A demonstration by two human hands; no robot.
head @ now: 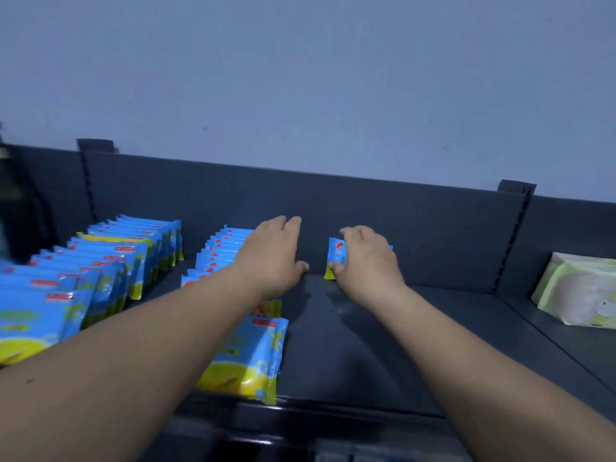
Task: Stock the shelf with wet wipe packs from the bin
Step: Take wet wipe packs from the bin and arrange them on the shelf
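Fingers [353, 234] of right hand [368, 265] grip an upright pack [336, 258] at the shelf [366, 345] back; I see left hand [270, 258] flat, fingers together, just beside.

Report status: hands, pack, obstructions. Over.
Right hand grips wet wipe pack, upright near back panel. Left hand open, over middle row. Pale green pack far right, not in the way.

Shop: slotted metal gondola shelf [366, 345], faced rows of wipe packs [110, 261].
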